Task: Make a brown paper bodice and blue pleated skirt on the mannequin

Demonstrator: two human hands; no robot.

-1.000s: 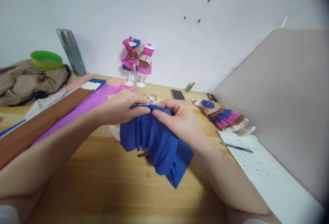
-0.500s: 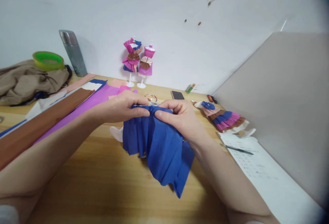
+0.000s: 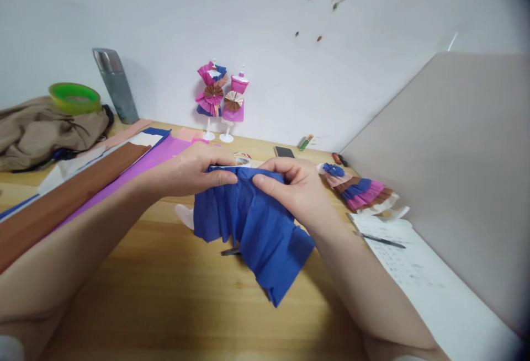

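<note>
A pleated strip of blue crepe paper hangs between my hands above the table, its lower edge loose and slanting to the right. My left hand pinches the gathered top edge with the thumb in front. Close beside it, my right hand grips the same edge between thumb and fingers. A white strip shows along the top edge near the left fingers. Partly hidden behind the paper are a white rounded object and a dark tip of something I cannot make out.
Colored paper strips lie at left, near a bottle, a green tape roll and brown cloth. Two dressed mini mannequins stand by the wall. At right are a phone, a layered paper dress, written sheets and a pen.
My hands have parted slightly along the top edge, and the gathers between the thumbs look flatter. The paper's lower right end has swung up a little. Both hands keep their hold.
</note>
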